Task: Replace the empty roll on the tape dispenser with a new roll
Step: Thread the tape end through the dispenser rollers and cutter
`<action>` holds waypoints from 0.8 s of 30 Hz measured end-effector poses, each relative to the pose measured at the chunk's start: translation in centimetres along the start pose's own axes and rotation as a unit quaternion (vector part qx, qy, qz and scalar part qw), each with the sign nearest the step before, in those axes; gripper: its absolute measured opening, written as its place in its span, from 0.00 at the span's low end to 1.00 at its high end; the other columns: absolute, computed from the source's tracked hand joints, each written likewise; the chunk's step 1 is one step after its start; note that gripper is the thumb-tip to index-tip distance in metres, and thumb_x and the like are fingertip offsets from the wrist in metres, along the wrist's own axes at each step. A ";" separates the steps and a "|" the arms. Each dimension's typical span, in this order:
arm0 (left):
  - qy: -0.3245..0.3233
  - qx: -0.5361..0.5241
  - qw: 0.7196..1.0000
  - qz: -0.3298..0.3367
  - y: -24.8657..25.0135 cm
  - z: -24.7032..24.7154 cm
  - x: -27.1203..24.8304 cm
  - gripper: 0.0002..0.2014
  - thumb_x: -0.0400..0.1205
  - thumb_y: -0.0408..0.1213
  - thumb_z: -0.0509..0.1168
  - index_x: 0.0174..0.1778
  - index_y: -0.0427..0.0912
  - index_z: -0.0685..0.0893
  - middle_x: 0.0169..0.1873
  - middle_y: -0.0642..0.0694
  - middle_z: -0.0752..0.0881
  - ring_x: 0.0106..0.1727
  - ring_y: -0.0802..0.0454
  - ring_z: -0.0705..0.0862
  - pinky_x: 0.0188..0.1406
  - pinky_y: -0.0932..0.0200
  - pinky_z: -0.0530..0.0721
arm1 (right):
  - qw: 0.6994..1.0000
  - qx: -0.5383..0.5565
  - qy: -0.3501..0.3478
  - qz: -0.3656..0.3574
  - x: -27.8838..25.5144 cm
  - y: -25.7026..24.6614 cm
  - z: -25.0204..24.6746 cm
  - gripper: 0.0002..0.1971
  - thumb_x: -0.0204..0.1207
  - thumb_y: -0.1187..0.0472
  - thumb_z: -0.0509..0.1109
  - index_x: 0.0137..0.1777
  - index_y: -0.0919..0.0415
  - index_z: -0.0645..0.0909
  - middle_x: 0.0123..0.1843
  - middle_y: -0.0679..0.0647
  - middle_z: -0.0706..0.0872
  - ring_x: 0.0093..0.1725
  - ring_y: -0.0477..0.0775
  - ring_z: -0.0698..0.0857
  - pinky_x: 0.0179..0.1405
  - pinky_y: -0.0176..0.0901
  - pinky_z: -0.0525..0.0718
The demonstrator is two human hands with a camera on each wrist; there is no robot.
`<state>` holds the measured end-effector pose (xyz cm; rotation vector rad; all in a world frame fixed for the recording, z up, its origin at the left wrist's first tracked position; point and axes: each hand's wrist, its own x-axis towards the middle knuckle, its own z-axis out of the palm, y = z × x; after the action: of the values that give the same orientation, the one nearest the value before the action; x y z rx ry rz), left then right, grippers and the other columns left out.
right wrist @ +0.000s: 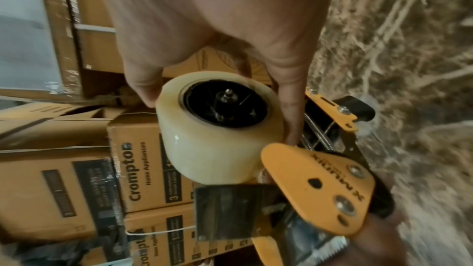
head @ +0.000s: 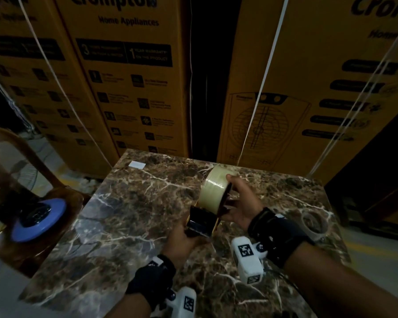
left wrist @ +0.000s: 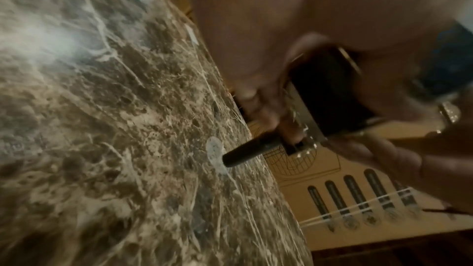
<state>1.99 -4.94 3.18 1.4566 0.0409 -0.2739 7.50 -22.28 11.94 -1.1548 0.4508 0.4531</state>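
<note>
A brown marble tabletop (head: 129, 203) stands in a dim room, with tall yellow boxes (head: 129, 88) stacked behind it at the far side. Above the tabletop, two hands hold one tape dispenser (right wrist: 317, 187) — yellow, with a black handle. The left hand (head: 182, 242) grips its near end; most of that hand's fingers are hidden under it. One new roll (right wrist: 217, 128) of clear tape sits on the dispenser's black hub, and the right hand (head: 244, 203) holds it, thumb on one side and fingers on the other. To the right on the tabletop lies one empty roll (head: 314, 222) — blurry and hard to see. At the left stands a chair (head: 32, 180), cut off at the edge, with a blue disc (head: 38, 222) on its seat.
</note>
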 end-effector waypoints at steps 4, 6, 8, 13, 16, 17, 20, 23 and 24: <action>0.027 0.032 0.999 0.023 0.6 -0.7 -0.2 0.21 0.69 0.23 0.76 0.58 0.38 0.84 0.48 0.43 0.91 0.47 0.47 0.90 0.42 0.52 0.89 | 0.998 -0.045 0.017 0.047 0.6 -0.5 0.2 0.32 0.67 0.40 0.74 0.68 0.53 0.73 0.61 0.64 0.79 0.60 0.70 0.80 0.56 0.67 0.84; 0.015 0.039 0.999 0.019 1.1 -1.2 -0.2 0.09 0.74 0.24 0.72 0.48 0.36 0.87 0.36 0.46 0.91 0.36 0.52 0.89 0.32 0.62 0.84 | 0.989 -0.124 0.037 0.070 0.7 -1.3 0.2 0.27 0.69 0.41 0.74 0.63 0.55 0.76 0.54 0.60 0.81 0.55 0.66 0.82 0.52 0.62 0.85; 0.027 -0.017 0.999 -0.023 1.5 -1.6 0.5 0.06 0.80 0.29 0.66 0.38 0.33 0.85 0.22 0.49 0.85 0.21 0.55 0.81 0.20 0.65 0.75 | 0.965 -0.240 0.063 0.081 1.6 -1.5 0.8 0.27 0.65 0.40 0.77 0.55 0.59 0.79 0.46 0.57 0.83 0.47 0.61 0.83 0.48 0.58 0.86; 0.096 -0.111 0.973 -0.177 0.0 -2.2 3.8 0.18 0.82 0.50 0.63 0.39 0.39 0.88 0.24 0.47 0.80 0.18 0.51 0.72 0.19 0.60 0.64 | 0.907 -0.399 0.093 0.094 5.3 0.4 1.4 0.22 0.64 0.36 0.74 0.38 0.57 0.83 0.38 0.57 0.86 0.37 0.57 0.85 0.42 0.47 0.86; 0.144 -0.132 0.960 -0.200 -1.6 -2.4 5.6 0.17 0.83 0.48 0.60 0.39 0.42 0.88 0.23 0.48 0.85 0.18 0.54 0.78 0.15 0.67 0.69 | 0.883 -0.445 0.085 0.120 6.9 2.0 1.0 0.26 0.65 0.35 0.72 0.53 0.56 0.84 0.53 0.56 0.86 0.46 0.57 0.83 0.51 0.46 0.82; 0.160 -0.126 0.956 -0.211 -2.0 -2.5 6.1 0.16 0.82 0.47 0.61 0.40 0.40 0.88 0.24 0.46 0.87 0.19 0.54 0.80 0.17 0.68 0.73 | 0.878 -0.455 0.076 0.130 7.5 2.7 0.7 0.26 0.65 0.34 0.71 0.53 0.54 0.84 0.52 0.55 0.85 0.47 0.57 0.83 0.56 0.47 0.83; 0.166 -0.100 0.952 -0.235 -3.7 -2.9 7.5 0.16 0.80 0.46 0.64 0.46 0.37 0.89 0.45 0.34 0.90 0.35 0.44 0.86 0.35 0.55 0.82 | 0.870 -0.469 0.076 0.131 8.5 4.3 0.1 0.27 0.71 0.39 0.70 0.63 0.57 0.80 0.56 0.55 0.81 0.57 0.57 0.80 0.65 0.49 0.76; 0.159 -0.043 0.960 -0.228 -4.0 -2.8 8.0 0.16 0.83 0.43 0.61 0.49 0.33 0.87 0.46 0.33 0.88 0.41 0.42 0.84 0.37 0.55 0.80 | 0.849 -0.496 0.106 0.147 8.9 5.6 0.0 0.43 0.72 0.37 0.68 0.79 0.63 0.60 0.77 0.60 0.67 0.76 0.65 0.69 0.75 0.54 0.68; 0.158 -0.019 0.961 -0.225 -4.3 -2.9 8.3 0.17 0.84 0.43 0.60 0.51 0.32 0.87 0.47 0.34 0.88 0.43 0.41 0.84 0.37 0.55 0.80 | 0.836 -0.513 0.109 0.158 9.3 6.1 0.0 0.47 0.71 0.33 0.66 0.81 0.62 0.53 0.80 0.60 0.61 0.78 0.67 0.65 0.77 0.57 0.65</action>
<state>9.50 -3.81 -2.90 1.4284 0.6393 -0.4036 11.78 -19.23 2.14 -2.2084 0.6216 0.9159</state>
